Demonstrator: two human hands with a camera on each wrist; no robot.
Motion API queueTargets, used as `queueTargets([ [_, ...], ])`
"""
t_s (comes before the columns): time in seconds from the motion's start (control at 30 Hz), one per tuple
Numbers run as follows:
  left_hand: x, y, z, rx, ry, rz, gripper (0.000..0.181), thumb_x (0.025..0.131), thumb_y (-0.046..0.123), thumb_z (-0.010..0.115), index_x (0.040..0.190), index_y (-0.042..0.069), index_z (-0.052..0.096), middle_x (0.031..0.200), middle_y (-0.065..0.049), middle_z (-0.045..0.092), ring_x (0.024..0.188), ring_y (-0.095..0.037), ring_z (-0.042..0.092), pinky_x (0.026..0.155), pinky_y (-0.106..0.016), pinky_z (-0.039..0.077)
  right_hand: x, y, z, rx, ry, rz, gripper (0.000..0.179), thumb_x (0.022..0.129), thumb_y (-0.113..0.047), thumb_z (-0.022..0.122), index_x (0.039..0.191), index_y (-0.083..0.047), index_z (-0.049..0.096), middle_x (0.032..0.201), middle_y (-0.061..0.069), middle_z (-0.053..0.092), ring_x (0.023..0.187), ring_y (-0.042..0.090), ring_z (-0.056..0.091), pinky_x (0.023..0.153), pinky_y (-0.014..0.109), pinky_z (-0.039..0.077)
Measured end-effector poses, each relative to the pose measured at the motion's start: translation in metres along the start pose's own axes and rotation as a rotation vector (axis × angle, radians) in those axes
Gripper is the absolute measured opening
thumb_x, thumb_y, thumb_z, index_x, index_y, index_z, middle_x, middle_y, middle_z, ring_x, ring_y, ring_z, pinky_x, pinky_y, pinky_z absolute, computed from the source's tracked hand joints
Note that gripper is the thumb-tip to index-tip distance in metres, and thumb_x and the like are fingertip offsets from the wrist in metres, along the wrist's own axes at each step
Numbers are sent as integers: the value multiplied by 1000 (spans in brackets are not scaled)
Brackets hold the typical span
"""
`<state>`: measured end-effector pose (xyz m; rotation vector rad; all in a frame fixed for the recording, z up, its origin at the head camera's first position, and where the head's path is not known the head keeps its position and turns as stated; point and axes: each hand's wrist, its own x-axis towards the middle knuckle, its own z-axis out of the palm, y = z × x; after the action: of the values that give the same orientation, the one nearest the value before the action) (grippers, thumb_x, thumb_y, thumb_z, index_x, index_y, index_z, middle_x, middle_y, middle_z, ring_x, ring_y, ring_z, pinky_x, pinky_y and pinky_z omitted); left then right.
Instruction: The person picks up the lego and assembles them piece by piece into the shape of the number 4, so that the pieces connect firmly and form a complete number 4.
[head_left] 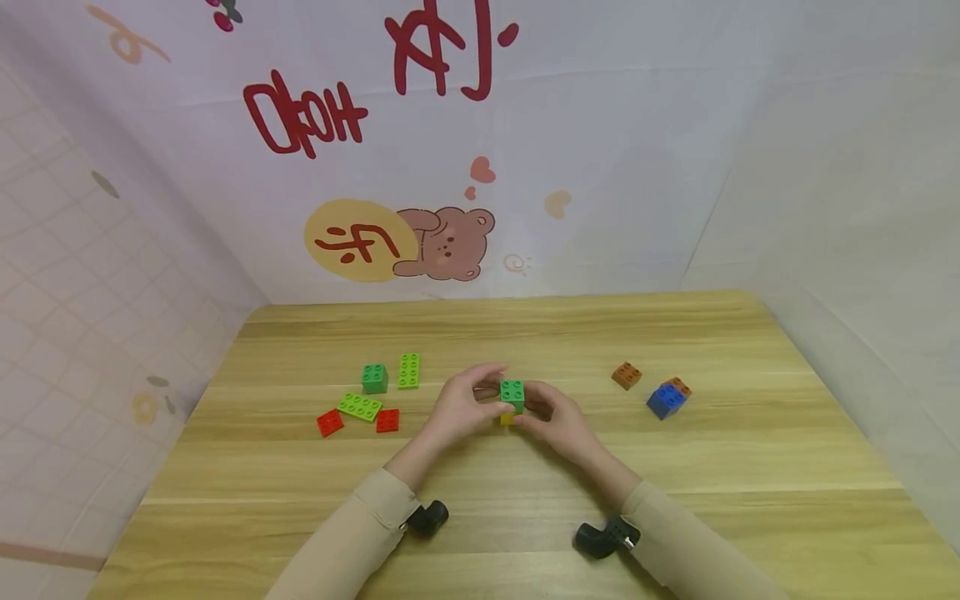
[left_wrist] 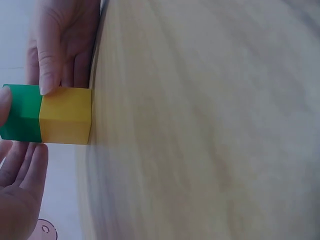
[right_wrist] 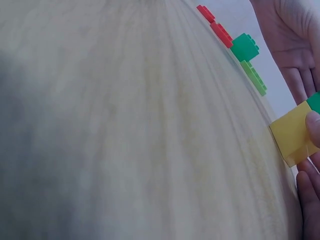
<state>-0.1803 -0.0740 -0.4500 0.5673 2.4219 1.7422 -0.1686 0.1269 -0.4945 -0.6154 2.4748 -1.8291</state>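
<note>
A green block [head_left: 512, 396] sits studs up on a yellow block [left_wrist: 66, 116], the two stacked flush at the middle of the table. My left hand [head_left: 467, 407] pinches the green block between thumb and fingers. From the other side, my right hand [head_left: 558, 421] grips the yellow block low down, its thumb [right_wrist: 312, 125] lying across one face. In the left wrist view the yellow block's bottom is right at the tabletop. From the head, most of the yellow block is hidden by the green one and the fingertips.
On the left lie a green block [head_left: 375, 379], two flat lime bricks [head_left: 408, 372] and two flat red bricks [head_left: 330, 422]. At right are a brown brick [head_left: 626, 375] and a blue block [head_left: 666, 401] overlapping another brown brick [head_left: 681, 387]. A printed cloth [head_left: 600, 150] hangs behind the table.
</note>
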Motion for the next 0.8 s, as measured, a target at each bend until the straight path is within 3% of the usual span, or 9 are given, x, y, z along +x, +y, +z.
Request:
queueTargets([
  [0.2, -7, -1, -6, -8, -25, -11, 68, 81, 5, 82, 141, -1, 50, 122, -17, 63, 112, -34, 62, 97, -44, 50, -3, -21, -3, 58, -13, -32, 50, 83, 9, 73, 129, 11, 53, 119, 28, 62, 113, 44, 58, 99, 56, 45],
  [0.43, -21, -6, -19, 9, 2, 0, 61, 82, 5, 81, 136, -2, 55, 121, -19, 64, 110, -37, 63, 95, -46, 51, 1, 4, -4, 134, -21, 5, 57, 84, 6, 74, 137, 4, 51, 126, 25, 59, 119, 42, 55, 103, 53, 42],
  [0.8, -45, -12, -57, 80, 88, -26, 53, 83, 5, 80, 131, -2, 60, 117, -18, 66, 108, -33, 64, 94, -45, 51, 3, 4, -6, 143, -30, 8, 57, 85, -3, 77, 137, -3, 53, 126, 18, 61, 119, 36, 56, 103, 49, 44],
])
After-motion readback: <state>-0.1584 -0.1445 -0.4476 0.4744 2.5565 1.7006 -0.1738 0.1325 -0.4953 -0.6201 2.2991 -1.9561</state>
